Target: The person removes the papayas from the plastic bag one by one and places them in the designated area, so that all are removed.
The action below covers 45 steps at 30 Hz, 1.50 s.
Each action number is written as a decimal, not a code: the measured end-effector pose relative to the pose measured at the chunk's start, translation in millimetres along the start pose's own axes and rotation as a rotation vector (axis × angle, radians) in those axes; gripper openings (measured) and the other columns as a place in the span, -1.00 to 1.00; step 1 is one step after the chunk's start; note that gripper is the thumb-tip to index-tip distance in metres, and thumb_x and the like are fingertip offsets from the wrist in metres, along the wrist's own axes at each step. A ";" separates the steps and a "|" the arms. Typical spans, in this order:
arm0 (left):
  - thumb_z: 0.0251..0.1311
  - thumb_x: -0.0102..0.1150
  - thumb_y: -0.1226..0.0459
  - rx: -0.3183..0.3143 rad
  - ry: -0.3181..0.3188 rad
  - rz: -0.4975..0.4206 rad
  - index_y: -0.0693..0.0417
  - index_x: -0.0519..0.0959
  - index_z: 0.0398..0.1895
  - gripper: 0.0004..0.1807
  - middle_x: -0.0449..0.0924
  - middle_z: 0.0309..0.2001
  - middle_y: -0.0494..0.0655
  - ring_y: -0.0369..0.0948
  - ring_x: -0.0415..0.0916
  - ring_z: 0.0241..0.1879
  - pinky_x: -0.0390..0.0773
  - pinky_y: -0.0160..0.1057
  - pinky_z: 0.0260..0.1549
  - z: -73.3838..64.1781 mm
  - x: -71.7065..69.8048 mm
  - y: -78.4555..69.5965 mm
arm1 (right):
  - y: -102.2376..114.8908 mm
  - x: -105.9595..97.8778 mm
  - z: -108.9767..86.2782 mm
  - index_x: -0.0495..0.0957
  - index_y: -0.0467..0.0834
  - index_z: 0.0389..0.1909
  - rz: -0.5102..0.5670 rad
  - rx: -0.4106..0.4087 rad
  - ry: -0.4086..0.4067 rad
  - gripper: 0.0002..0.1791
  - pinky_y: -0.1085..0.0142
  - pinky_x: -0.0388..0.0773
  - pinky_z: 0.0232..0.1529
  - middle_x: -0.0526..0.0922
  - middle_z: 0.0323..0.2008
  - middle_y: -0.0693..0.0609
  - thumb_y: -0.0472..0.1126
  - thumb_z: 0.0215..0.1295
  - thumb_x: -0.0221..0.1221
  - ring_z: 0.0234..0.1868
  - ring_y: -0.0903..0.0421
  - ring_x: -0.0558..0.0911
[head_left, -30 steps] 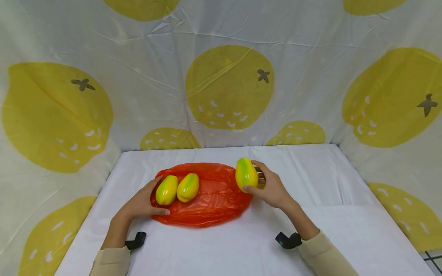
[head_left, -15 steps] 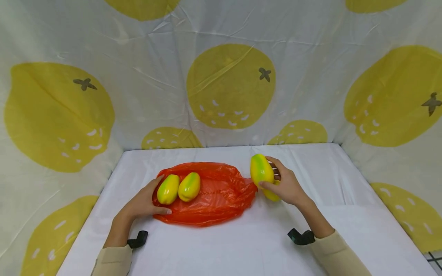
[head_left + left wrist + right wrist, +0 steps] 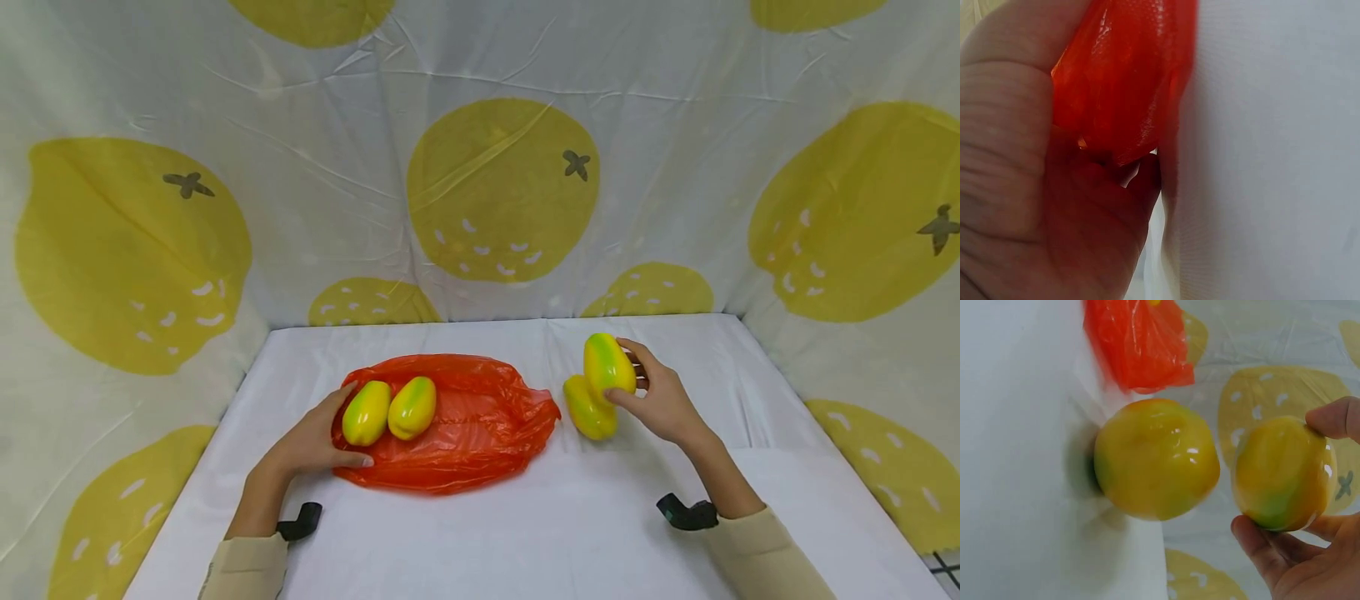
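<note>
My right hand [image 3: 660, 398] holds a glossy yellow-green mango-like fruit [image 3: 607, 363] between thumb and fingers. In the right wrist view the held fruit [image 3: 1282, 478] is apart from a second such fruit [image 3: 1157, 459], which rests on the white table. In the head view that second fruit [image 3: 587, 410] is partly covered by the held one. My left hand [image 3: 311, 439] grips the left end of a red plastic bag [image 3: 472, 425], thumb at its front and fingers behind. Two more of these fruits [image 3: 366, 413] lie at the bag's left end. The left wrist view shows red plastic [image 3: 1119, 81] between thumb and fingers.
A white cloth [image 3: 465, 542] covers the table. Hanging fabric with a lemon print [image 3: 502, 190] closes off the back and both sides. The bag's crumpled right end [image 3: 543, 408] points towards the second fruit.
My right hand has moved right with its fruit, from over the bag's right end to beyond it. The second fruit on the table has come into view. The left hand stays on the bag.
</note>
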<state>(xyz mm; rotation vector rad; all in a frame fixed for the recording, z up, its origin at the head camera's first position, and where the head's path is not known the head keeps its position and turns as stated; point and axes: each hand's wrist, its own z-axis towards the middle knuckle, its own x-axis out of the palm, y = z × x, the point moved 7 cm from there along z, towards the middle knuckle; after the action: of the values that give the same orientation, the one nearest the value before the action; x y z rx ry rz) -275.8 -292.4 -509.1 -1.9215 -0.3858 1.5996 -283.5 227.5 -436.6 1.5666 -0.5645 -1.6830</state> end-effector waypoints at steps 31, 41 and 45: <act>-0.27 0.63 -0.24 0.001 0.003 -0.001 0.01 0.01 0.64 0.42 0.19 0.55 0.11 0.17 0.20 0.47 0.46 0.38 0.26 1.7 -0.6 0.3 | -55.0 -18.6 -5.3 0.10 -0.16 0.58 -0.115 0.136 0.022 -0.10 -0.16 0.58 0.18 0.40 0.37 -0.37 -0.04 0.33 0.31 0.15 -0.26 0.54; -0.26 0.63 -0.24 -0.005 0.003 0.012 0.02 0.01 0.64 0.43 0.18 0.55 0.12 0.17 0.20 0.47 0.44 0.39 0.27 -0.3 -1.8 0.1 | -64.8 -4.7 -9.1 0.11 -0.11 0.58 -0.115 0.189 0.081 -0.11 -0.13 0.61 0.16 0.39 0.37 -0.36 -0.04 0.32 0.29 0.15 -0.25 0.54; -0.26 0.63 -0.23 0.006 0.002 0.015 0.03 0.01 0.64 0.42 0.19 0.54 0.13 0.17 0.20 0.47 0.44 0.40 0.27 0.7 -1.2 -0.1 | -63.9 0.0 -13.0 0.13 -0.10 0.58 -0.116 0.195 0.094 -0.11 -0.09 0.63 0.12 0.41 0.36 -0.35 -0.03 0.30 0.30 0.13 -0.21 0.55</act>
<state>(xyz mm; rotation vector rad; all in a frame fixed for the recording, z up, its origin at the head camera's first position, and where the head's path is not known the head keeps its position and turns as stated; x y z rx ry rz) -276.7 -292.8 -508.1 -1.9256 -0.3662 1.6064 -285.3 269.2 -486.8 1.8389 -0.6139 -1.6702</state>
